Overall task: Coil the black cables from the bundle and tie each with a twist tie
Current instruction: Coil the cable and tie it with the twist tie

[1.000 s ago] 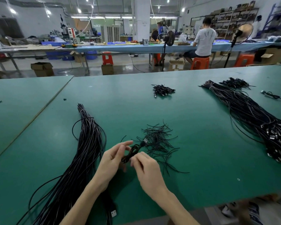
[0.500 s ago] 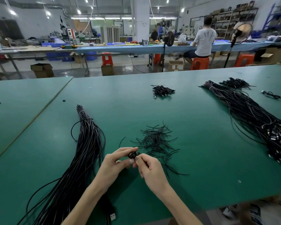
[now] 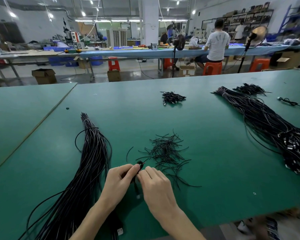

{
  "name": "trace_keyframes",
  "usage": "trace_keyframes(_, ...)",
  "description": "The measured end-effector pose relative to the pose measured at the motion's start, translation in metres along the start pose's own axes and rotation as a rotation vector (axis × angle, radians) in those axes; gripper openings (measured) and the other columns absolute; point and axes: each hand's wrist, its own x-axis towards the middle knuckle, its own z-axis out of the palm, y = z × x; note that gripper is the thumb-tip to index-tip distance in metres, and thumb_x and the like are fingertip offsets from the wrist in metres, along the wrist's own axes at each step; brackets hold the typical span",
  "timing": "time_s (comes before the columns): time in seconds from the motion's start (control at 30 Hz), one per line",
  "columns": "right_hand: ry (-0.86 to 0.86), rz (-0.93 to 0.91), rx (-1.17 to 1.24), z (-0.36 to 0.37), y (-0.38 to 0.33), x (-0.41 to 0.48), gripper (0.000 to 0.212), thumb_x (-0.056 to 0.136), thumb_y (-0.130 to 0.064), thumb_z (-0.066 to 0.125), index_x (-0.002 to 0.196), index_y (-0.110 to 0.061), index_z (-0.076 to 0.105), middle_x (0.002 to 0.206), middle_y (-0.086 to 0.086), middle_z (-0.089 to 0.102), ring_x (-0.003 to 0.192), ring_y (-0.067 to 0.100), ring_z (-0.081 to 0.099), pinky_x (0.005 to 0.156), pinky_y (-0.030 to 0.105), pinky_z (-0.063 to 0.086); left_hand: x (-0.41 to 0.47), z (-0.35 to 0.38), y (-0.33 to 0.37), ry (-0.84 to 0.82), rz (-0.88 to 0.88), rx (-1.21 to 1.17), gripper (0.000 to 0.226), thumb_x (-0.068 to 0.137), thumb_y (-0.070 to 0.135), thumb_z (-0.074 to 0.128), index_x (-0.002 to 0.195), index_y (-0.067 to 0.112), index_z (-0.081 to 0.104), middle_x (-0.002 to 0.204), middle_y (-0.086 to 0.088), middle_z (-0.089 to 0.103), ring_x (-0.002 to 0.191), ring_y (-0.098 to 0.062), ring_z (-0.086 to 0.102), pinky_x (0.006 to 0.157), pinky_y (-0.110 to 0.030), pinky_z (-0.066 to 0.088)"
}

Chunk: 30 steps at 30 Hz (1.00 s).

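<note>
Head view: I see the left hand (image 3: 119, 182) and right hand (image 3: 156, 186) close together over the green worktop (image 3: 215, 170), both pinching a small coiled black cable (image 3: 140, 166). Long black cable bundle (image 3: 92, 153) lies just left. Loose pile of black twist ties (image 3: 166, 151) sits just beyond.

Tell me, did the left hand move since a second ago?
Yes, a little. The left hand has drawn back toward the wearer, away from the twist tie pile, pinching the coiled cable.
</note>
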Motion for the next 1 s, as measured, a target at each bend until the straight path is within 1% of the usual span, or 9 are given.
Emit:
trace_keyframes(0.1, 0.006, -0.012, -0.048, 0.0, -0.001, -0.001, 0.025, 0.1, -0.015, 0.052, 0.08, -0.016, 0.066, 0.073, -0.006, 0.057, 0.065, 0.012, 0.054, 0.062, 0.023, 0.047, 0.001, -0.002, 0.001, -0.049, -0.073, -0.069, 0.054, 0.102, 0.036, 0.061, 0.064, -0.001, 0.051, 0.054, -0.013, 0.036, 0.051, -0.018, 0.033, 0.049, -0.033, 0.026)
trace_keyframes(0.23, -0.1, 0.109, 0.045, -0.004, -0.003, 0.002, 0.03, 0.105, -0.02, 0.046, 0.078, -0.018, 0.059, 0.073, -0.009, 0.053, 0.061, 0.009, 0.048, 0.058, 0.018, 0.042, 0.003, -0.001, -0.005, -0.041, -0.164, -0.081, 0.055, 0.104, 0.041, 0.055, 0.066, 0.002, 0.056, 0.044, -0.011, 0.047, 0.036, -0.02, 0.04, 0.042, -0.028, 0.031)
trace_keyframes(0.33, -0.251, 0.394, 0.27, -0.004, 0.004, 0.004, 0.032, 0.111, -0.027, 0.041, 0.08, -0.022, 0.048, 0.078, -0.013, 0.05, 0.065, 0.01, 0.046, 0.058, 0.017, 0.036, 0.004, -0.001, -0.009, -0.036, -0.122, -0.006, 0.026, 0.109, 0.022, 0.048, 0.104, 0.02, 0.074, 0.053, -0.011, 0.064, 0.042, -0.021, 0.059, 0.049, -0.022, 0.043)
trace_keyframes(0.47, -0.194, 0.649, 0.529, -0.007, 0.013, 0.005, 0.039, 0.11, -0.028, 0.045, 0.072, -0.026, 0.053, 0.062, -0.016, 0.056, 0.058, 0.006, 0.048, 0.057, 0.02, 0.036, 0.007, -0.003, -0.011, -0.172, -0.086, -0.003, 0.055, 0.099, -0.009, 0.057, 0.133, 0.033, 0.066, 0.096, -0.003, 0.07, 0.073, -0.021, 0.072, 0.072, -0.02, 0.052)
trace_keyframes(0.6, -0.22, 0.666, 0.565, -0.004, 0.014, 0.004, 0.041, 0.11, -0.029, 0.046, 0.07, -0.023, 0.052, 0.06, -0.016, 0.054, 0.055, 0.006, 0.043, 0.054, 0.02, 0.034, 0.006, -0.003, -0.011, -0.17, -0.071, 0.011, 0.062, 0.089, -0.009, 0.07, 0.123, 0.044, 0.073, 0.101, 0.009, 0.069, 0.078, -0.016, 0.067, 0.075, -0.023, 0.054)
trace_keyframes(0.7, -0.272, 0.65, 0.555, -0.002, 0.016, 0.003, 0.039, 0.109, -0.023, 0.048, 0.071, -0.02, 0.051, 0.064, -0.01, 0.055, 0.059, 0.007, 0.042, 0.055, 0.024, 0.033, 0.006, -0.004, -0.009, -0.114, -0.071, -0.042, 0.044, 0.087, 0.001, 0.076, 0.11, 0.038, 0.079, 0.097, 0.006, 0.072, 0.084, -0.021, 0.067, 0.075, -0.036, 0.054)
trace_keyframes(0.8, -0.369, 0.559, 0.463, -0.005, 0.013, 0.004, 0.03, 0.107, -0.016, 0.049, 0.079, -0.02, 0.059, 0.08, -0.01, 0.061, 0.069, 0.01, 0.053, 0.063, 0.028, 0.044, 0.008, -0.004, -0.009, -0.037, -0.083, -0.03, 0.016, 0.083, 0.018, 0.08, 0.095, 0.028, 0.082, 0.102, 0.006, 0.069, 0.09, -0.019, 0.067, 0.073, -0.043, 0.052)
trace_keyframes(0.87, -0.409, 0.458, 0.394, -0.009, 0.009, 0.005, 0.027, 0.107, -0.019, 0.047, 0.084, -0.019, 0.061, 0.088, -0.008, 0.062, 0.075, 0.012, 0.058, 0.072, 0.032, 0.05, 0.008, -0.004, -0.009, -0.009, -0.094, -0.001, 0.005, 0.088, 0.026, 0.075, 0.087, 0.029, 0.078, 0.095, 0.007, 0.072, 0.083, -0.015, 0.069, 0.069, -0.033, 0.054)
trace_keyframes(1.0, -0.326, 0.211, 0.269, -0.012, 0.001, 0.005, 0.021, 0.108, -0.02, 0.051, 0.101, -0.016, 0.07, 0.094, -0.005, 0.068, 0.081, 0.015, 0.062, 0.075, 0.03, 0.051, 0.005, -0.004, -0.007, -0.048, -0.105, 0.006, 0.018, 0.09, 0.045, 0.067, 0.08, 0.031, 0.074, 0.067, -0.005, 0.071, 0.056, -0.019, 0.062, 0.055, -0.028, 0.048)
